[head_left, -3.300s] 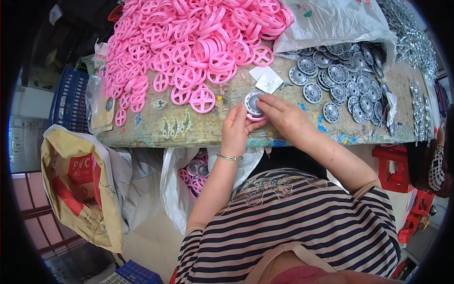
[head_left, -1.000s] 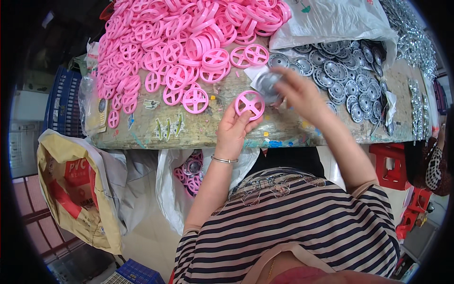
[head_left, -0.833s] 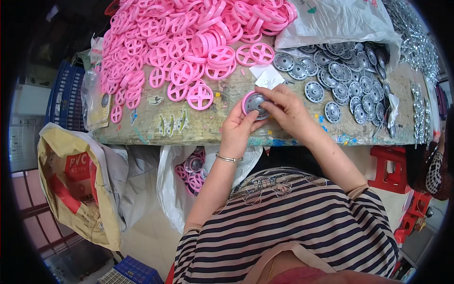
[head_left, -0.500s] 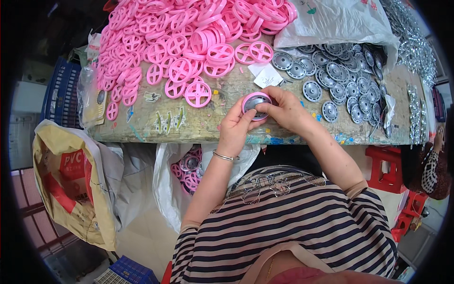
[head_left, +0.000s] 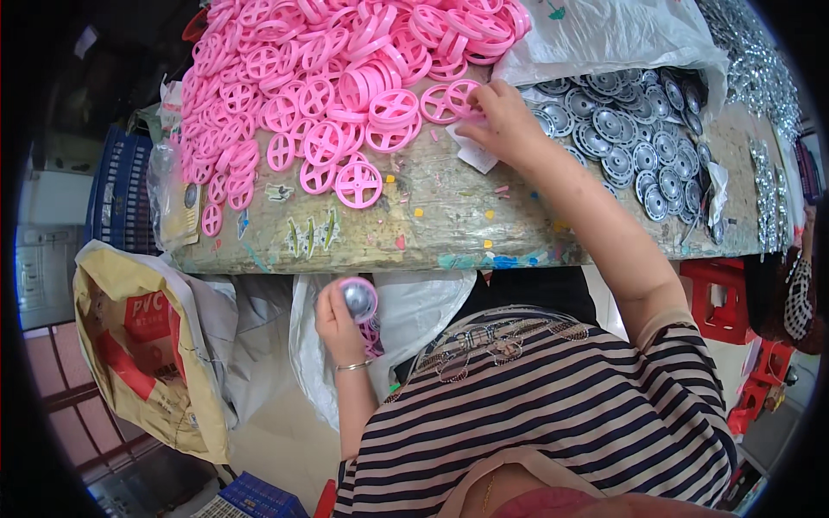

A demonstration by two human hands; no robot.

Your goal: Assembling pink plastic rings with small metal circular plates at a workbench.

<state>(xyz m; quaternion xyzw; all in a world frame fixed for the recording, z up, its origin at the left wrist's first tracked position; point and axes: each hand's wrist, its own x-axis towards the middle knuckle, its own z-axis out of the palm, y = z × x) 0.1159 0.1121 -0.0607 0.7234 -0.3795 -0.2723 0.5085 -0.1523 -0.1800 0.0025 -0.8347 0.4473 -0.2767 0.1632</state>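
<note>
My left hand (head_left: pixel 338 325) is below the table's front edge, over the mouth of a white plastic bag (head_left: pixel 419 311). Its fingers are closed on a toy wheel (head_left: pixel 358 301), a pink rim with a silver-grey hubcap set in it. Out over the table, my right hand (head_left: pixel 505 125) has thumb and fingers apart. Its fingertips are at the edge of a pink spoked wheel rim (head_left: pixel 460 97), beside another pink rim (head_left: pixel 434 104). Under that hand lies a small white paper label (head_left: pixel 474 157). Through the bag's mouth, pink rims (head_left: pixel 371 337) show.
A large heap of pink rims (head_left: pixel 324 142) covers the table's (head_left: pixel 414 233) far left. Grey hubcaps (head_left: pixel 617 125) spill from a clear plastic bag (head_left: pixel 613 39) at right, near silver tinsel (head_left: pixel 760 78). A paper sack (head_left: pixel 142 354) stands at left, red stools (head_left: pixel 721 302) at right.
My left hand has carried the wheel from above the table down to the white bag. My right hand has let go of the wheel and moved up to the pink rims.
</note>
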